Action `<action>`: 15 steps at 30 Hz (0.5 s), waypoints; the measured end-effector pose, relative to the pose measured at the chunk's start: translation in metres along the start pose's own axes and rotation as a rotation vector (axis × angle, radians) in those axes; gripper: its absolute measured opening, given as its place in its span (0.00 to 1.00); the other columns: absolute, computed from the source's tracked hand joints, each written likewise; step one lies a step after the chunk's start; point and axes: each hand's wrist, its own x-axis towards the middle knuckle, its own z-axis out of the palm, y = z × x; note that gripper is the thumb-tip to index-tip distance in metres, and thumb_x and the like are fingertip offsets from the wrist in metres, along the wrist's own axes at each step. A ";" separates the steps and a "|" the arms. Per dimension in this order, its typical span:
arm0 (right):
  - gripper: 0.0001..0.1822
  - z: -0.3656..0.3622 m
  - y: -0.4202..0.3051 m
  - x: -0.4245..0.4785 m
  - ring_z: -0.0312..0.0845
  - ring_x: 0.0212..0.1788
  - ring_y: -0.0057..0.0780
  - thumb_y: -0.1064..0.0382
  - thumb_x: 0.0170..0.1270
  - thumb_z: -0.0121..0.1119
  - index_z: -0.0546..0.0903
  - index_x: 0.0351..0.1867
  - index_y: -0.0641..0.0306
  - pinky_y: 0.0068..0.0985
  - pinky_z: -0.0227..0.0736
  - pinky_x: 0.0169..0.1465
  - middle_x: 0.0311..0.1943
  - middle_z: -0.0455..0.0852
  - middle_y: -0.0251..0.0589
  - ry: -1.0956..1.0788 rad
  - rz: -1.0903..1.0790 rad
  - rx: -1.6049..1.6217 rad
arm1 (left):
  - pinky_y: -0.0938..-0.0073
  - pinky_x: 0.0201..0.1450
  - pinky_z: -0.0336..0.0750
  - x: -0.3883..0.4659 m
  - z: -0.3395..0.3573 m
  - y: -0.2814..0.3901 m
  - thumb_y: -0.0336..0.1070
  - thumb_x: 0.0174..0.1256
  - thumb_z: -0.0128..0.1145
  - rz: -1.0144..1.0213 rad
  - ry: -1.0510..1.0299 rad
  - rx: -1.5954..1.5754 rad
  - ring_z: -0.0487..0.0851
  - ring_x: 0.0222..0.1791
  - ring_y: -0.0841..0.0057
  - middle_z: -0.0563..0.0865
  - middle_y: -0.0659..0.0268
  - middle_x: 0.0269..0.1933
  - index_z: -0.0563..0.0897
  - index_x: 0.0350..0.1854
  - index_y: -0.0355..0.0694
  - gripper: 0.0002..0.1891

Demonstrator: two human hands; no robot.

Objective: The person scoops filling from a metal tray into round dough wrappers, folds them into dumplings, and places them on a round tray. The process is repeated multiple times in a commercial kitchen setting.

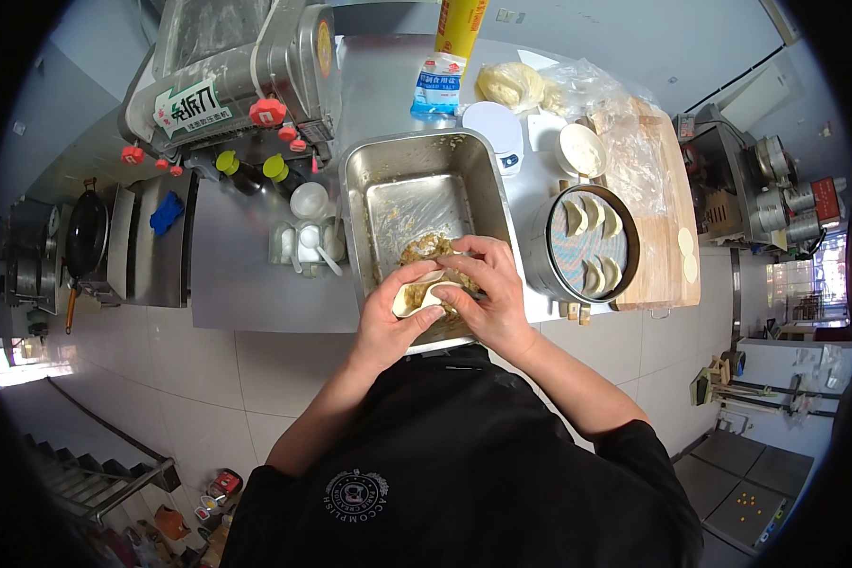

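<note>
A dough wrapper (pixel 406 301) with brown-green filling is held between both hands, partly folded at its right side. My left hand (pixel 392 316) supports its left edge with fingers and thumb. My right hand (pixel 493 295) pinches the right part of the dough. Both are over the near end of a deep steel tray (pixel 495 160), where more filling (pixel 426 247) lies just beyond the fingers. To the right stands a round steamer (pixel 635 245) with a mesh liner, holding several crescent dumplings (pixel 593 211) in two groups.
Right of the steamer lies a wooden board (pixel 671 192) with round wrappers (pixel 686 243) and plastic film. Behind are a white bowl (pixel 581 150), a kitchen scale (pixel 493 128), a salt bag (pixel 437 85) and bagged dough (pixel 511 85). At left stand a dough-rolling machine (pixel 234 92), bottles and a seasoning box (pixel 305 245).
</note>
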 end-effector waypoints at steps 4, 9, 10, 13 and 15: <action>0.16 -0.005 0.002 0.002 0.70 0.60 0.48 0.65 0.48 0.74 0.88 0.41 0.59 0.38 0.70 0.59 0.57 0.79 0.45 -0.098 -0.033 0.014 | 0.71 0.65 0.70 0.005 -0.001 0.007 0.24 0.62 0.64 0.065 -0.068 0.058 0.75 0.64 0.71 0.75 0.53 0.66 0.65 0.70 0.35 0.33; 0.10 -0.008 0.001 0.002 0.68 0.65 0.50 0.66 0.48 0.73 0.89 0.35 0.59 0.41 0.66 0.64 0.56 0.80 0.43 -0.109 -0.088 -0.007 | 0.71 0.67 0.68 0.007 0.002 0.016 0.24 0.61 0.64 0.042 -0.100 -0.012 0.75 0.64 0.71 0.77 0.55 0.65 0.65 0.71 0.34 0.35; 0.09 -0.008 0.000 0.002 0.68 0.65 0.50 0.66 0.48 0.73 0.89 0.34 0.59 0.41 0.65 0.65 0.56 0.81 0.43 -0.102 -0.087 -0.005 | 0.71 0.66 0.69 0.007 0.003 0.017 0.24 0.62 0.64 0.056 -0.092 0.015 0.75 0.64 0.72 0.77 0.56 0.65 0.66 0.70 0.34 0.33; 0.08 -0.004 0.002 -0.003 0.68 0.64 0.51 0.67 0.48 0.73 0.89 0.32 0.60 0.41 0.65 0.64 0.55 0.81 0.43 -0.058 -0.073 -0.029 | 0.72 0.65 0.71 0.008 0.007 0.018 0.24 0.64 0.62 0.026 -0.059 0.068 0.77 0.61 0.73 0.79 0.58 0.62 0.69 0.68 0.33 0.29; 0.10 -0.003 0.001 -0.002 0.70 0.62 0.49 0.66 0.48 0.73 0.88 0.34 0.60 0.40 0.67 0.62 0.52 0.82 0.43 -0.033 -0.091 -0.071 | 0.74 0.62 0.73 0.008 0.008 0.014 0.24 0.65 0.62 -0.091 -0.023 0.066 0.79 0.59 0.75 0.81 0.60 0.60 0.72 0.66 0.32 0.26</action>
